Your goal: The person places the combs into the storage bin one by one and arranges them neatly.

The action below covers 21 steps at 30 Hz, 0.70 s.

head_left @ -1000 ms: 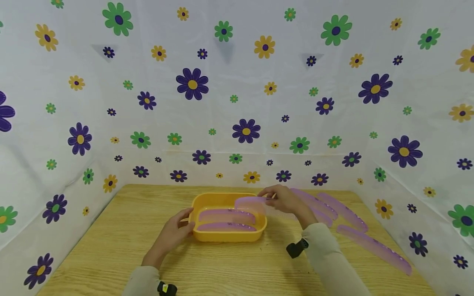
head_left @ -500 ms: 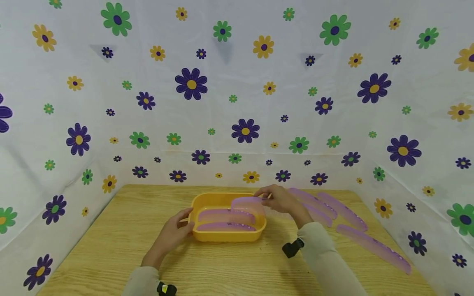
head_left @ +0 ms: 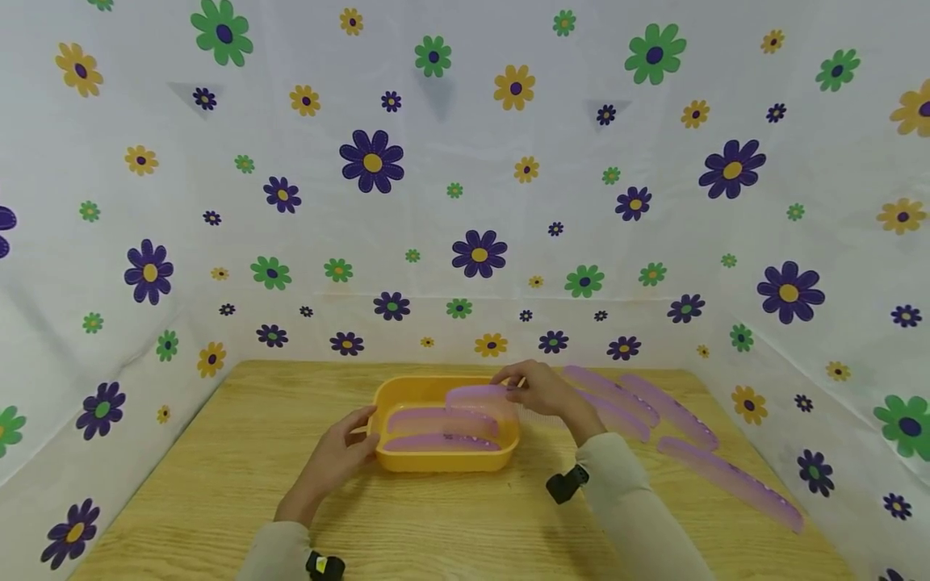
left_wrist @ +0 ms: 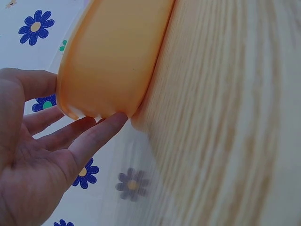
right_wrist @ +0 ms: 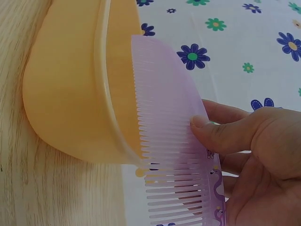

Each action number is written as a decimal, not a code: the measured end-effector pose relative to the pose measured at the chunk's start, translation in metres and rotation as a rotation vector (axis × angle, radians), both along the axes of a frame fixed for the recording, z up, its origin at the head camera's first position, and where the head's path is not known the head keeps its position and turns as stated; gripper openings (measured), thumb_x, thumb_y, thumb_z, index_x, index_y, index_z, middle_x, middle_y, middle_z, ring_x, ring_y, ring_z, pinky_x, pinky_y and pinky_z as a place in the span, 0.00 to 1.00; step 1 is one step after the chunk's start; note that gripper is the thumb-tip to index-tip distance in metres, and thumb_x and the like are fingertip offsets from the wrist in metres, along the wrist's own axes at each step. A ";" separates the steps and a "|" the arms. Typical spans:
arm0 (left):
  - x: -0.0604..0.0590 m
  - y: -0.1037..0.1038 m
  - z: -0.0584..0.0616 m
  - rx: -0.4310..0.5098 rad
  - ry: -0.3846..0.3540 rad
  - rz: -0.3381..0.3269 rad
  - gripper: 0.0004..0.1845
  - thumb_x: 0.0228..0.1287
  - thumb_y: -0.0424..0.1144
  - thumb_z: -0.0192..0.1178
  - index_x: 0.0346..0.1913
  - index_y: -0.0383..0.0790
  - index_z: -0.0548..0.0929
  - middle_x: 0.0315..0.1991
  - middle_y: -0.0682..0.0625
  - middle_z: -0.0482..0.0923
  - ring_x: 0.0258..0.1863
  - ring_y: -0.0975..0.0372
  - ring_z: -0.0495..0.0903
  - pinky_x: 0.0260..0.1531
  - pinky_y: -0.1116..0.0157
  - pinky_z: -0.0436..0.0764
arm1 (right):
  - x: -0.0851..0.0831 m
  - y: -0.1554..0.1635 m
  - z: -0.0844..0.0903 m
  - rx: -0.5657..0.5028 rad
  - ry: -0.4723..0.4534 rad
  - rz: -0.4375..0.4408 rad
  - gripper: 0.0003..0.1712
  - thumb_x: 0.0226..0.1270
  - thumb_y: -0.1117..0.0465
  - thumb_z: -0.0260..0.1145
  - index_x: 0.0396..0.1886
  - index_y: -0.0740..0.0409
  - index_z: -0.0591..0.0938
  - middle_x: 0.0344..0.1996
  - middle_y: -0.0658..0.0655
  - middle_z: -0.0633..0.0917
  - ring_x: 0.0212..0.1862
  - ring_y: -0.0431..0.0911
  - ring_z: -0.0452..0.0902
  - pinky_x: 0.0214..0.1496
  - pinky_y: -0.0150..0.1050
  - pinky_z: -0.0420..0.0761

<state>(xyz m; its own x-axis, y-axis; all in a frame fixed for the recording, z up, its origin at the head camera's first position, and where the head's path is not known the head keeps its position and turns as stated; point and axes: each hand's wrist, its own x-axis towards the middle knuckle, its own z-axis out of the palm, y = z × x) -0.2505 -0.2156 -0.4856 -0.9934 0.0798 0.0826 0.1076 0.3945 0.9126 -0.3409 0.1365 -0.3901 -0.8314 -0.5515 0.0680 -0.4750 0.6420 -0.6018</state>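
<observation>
In the head view, a yellow plastic basin (head_left: 445, 463) stands on the wooden table. Inside it lie two purple combs, a nearer comb (head_left: 436, 443) and a farther comb (head_left: 445, 418). My left hand (head_left: 340, 453) holds the basin's left end, thumb at the rim and fingertips against the outer wall (left_wrist: 110, 61). My right hand (head_left: 541, 389) pinches another translucent purple comb (right_wrist: 164, 84) by its spine, with its teeth facing the basin. That comb overlaps the basin's back right rim, its free end over the interior.
To the right on the table (head_left: 240, 452) lie several more purple combs, including a front comb (head_left: 730, 482) and a back comb (head_left: 672, 410). A white flowered sheet (head_left: 407, 226) encloses the back and both sides. A black wrist camera (head_left: 567, 484) sits on the right sleeve.
My right hand has shifted slightly left with its comb, bringing it farther over the basin. The left hand keeps its hold on the basin, and the view tilts a little.
</observation>
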 end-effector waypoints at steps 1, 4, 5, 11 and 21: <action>0.000 0.000 0.000 0.000 -0.001 -0.002 0.29 0.78 0.36 0.58 0.77 0.35 0.65 0.73 0.32 0.68 0.67 0.40 0.77 0.54 0.61 0.88 | 0.000 -0.001 0.000 0.002 0.001 0.000 0.17 0.70 0.74 0.65 0.54 0.59 0.88 0.42 0.61 0.87 0.40 0.46 0.79 0.40 0.35 0.83; 0.000 0.000 0.000 -0.003 -0.007 0.000 0.30 0.78 0.37 0.57 0.77 0.36 0.65 0.74 0.32 0.68 0.67 0.39 0.76 0.54 0.61 0.88 | 0.001 -0.002 0.000 0.007 -0.002 -0.009 0.17 0.70 0.74 0.65 0.54 0.58 0.88 0.42 0.60 0.87 0.40 0.46 0.79 0.41 0.35 0.84; 0.000 0.000 0.000 -0.007 -0.010 0.003 0.30 0.78 0.37 0.58 0.77 0.36 0.65 0.74 0.33 0.68 0.67 0.40 0.76 0.54 0.61 0.88 | 0.001 -0.002 0.000 0.008 -0.004 -0.013 0.17 0.70 0.74 0.65 0.54 0.58 0.88 0.42 0.60 0.86 0.41 0.47 0.78 0.41 0.35 0.84; -0.002 0.000 -0.001 0.001 -0.019 0.014 0.29 0.77 0.36 0.58 0.77 0.38 0.66 0.73 0.33 0.68 0.67 0.40 0.77 0.54 0.62 0.88 | 0.001 -0.007 0.000 0.005 -0.023 -0.032 0.18 0.70 0.74 0.64 0.55 0.57 0.88 0.43 0.60 0.86 0.41 0.47 0.78 0.42 0.35 0.84; 0.001 0.000 0.000 0.003 -0.021 0.004 0.29 0.78 0.36 0.57 0.77 0.37 0.65 0.74 0.33 0.67 0.67 0.40 0.76 0.54 0.61 0.88 | 0.001 -0.013 -0.001 0.007 -0.026 -0.009 0.17 0.71 0.74 0.64 0.54 0.56 0.88 0.43 0.59 0.86 0.40 0.46 0.77 0.42 0.35 0.84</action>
<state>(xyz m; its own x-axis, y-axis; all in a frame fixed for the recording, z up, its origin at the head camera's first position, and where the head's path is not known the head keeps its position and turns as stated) -0.2499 -0.2155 -0.4852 -0.9952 0.0757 0.0619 0.0868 0.3925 0.9156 -0.3394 0.1231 -0.3910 -0.8377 -0.5445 0.0427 -0.4538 0.6505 -0.6090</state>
